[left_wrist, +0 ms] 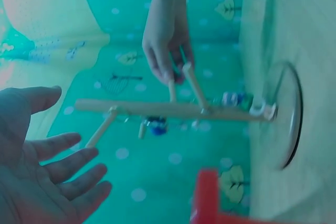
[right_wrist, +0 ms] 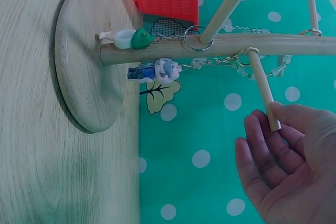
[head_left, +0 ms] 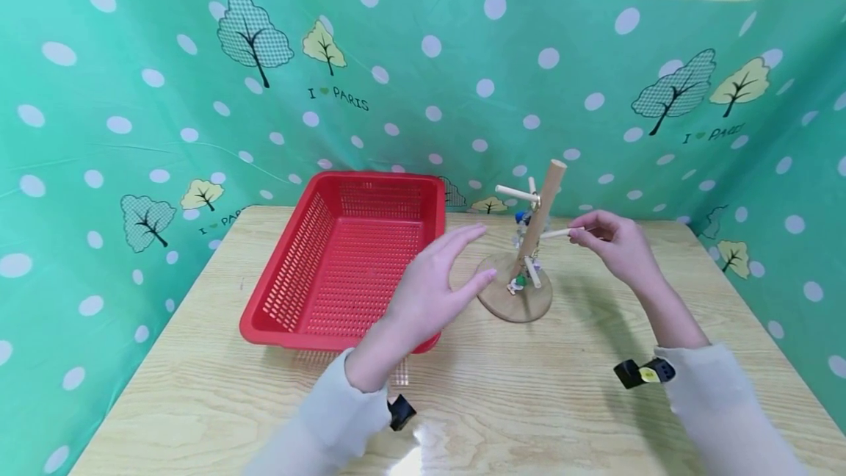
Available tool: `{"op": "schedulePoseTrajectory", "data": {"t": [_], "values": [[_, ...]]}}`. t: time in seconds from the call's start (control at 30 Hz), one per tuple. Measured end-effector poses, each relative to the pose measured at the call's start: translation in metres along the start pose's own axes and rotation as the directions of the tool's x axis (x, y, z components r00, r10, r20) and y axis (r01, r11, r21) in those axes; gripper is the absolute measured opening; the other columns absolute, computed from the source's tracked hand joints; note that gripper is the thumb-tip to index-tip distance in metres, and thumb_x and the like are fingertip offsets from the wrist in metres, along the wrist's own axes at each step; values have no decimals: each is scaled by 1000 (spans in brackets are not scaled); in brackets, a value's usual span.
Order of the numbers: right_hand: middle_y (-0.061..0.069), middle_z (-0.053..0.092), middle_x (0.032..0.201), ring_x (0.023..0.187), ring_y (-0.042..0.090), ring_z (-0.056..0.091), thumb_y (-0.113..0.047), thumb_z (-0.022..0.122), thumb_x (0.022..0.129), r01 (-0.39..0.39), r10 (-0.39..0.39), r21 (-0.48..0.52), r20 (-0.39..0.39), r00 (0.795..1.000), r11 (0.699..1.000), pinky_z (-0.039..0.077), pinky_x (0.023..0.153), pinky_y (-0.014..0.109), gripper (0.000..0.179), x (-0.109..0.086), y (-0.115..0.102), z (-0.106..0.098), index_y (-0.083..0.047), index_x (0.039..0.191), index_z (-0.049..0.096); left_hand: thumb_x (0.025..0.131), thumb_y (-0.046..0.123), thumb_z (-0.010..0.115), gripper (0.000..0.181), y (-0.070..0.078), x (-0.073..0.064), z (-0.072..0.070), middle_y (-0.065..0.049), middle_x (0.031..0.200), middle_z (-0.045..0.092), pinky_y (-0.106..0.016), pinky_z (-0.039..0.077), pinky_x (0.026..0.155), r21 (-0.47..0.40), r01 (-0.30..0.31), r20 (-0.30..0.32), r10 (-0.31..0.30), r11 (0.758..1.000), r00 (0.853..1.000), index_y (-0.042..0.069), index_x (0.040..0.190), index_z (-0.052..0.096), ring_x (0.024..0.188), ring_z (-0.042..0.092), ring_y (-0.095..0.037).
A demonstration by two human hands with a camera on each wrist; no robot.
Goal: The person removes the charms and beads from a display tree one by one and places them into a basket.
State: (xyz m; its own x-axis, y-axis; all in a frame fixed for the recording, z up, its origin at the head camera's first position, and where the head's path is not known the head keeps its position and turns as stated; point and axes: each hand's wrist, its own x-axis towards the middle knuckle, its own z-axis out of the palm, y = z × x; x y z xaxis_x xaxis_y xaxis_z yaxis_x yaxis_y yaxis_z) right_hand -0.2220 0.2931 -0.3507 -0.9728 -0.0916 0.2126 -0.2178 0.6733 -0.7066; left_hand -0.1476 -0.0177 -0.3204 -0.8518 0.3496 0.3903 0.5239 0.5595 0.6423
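A wooden stand [head_left: 546,197] with an upright post, several side pegs and a round base [head_left: 505,308] stands right of the middle. My right hand [head_left: 620,250] pinches the end of one side peg [right_wrist: 264,85] between thumb and fingers. At that peg's inner end hangs a keychain with a small blue-and-white figure [right_wrist: 157,71]. Another keychain, its figure green-headed [right_wrist: 140,39], hangs from a lower peg [right_wrist: 226,10]. Higher up are a strand of clear beads [right_wrist: 286,65] and a blue charm [left_wrist: 157,126]. My left hand [head_left: 432,278], fingers spread and holding nothing, hovers left of the stand.
A red plastic basket [head_left: 344,340] with perforated sides stands on the wooden table [head_left: 529,402], left of the stand and partly behind my left hand. A green dotted cloth [head_left: 423,94] hangs behind the table and along its sides.
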Motion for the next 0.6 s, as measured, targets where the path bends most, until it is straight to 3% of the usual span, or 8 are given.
{"op": "schedulePoseTrajectory", "data": {"t": [0.17,0.33,0.6], "values": [[8,72,98,78,-8,61,-21,60,100,8,-7,34,-10,1000,999,50,66,14,25,0,1,0,-1,112,67,96,38,65,56,8,-3,17,3,150,51,-39,41,116,-46,21,78,-17,999,997,19,146,49,141,47,-15],[-6,70,94,81,-7,62,-20,60,100,4,-4,60,-11,1000,998,52,70,10,25,-1,3,0,0,113,66,97,40,64,55,12,-7,33,5,151,50,-36,44,113,-49,3,143,4,999,990,21,146,48,142,46,-13],[-14,67,90,81,-4,63,-21,60,101,-7,7,72,-9,1000,997,52,70,11,26,0,0,0,1,113,66,97,38,63,56,8,-9,55,5,153,48,-39,46,111,-123,65,185,-41,990,982,23,148,45,142,45,-16]]}}
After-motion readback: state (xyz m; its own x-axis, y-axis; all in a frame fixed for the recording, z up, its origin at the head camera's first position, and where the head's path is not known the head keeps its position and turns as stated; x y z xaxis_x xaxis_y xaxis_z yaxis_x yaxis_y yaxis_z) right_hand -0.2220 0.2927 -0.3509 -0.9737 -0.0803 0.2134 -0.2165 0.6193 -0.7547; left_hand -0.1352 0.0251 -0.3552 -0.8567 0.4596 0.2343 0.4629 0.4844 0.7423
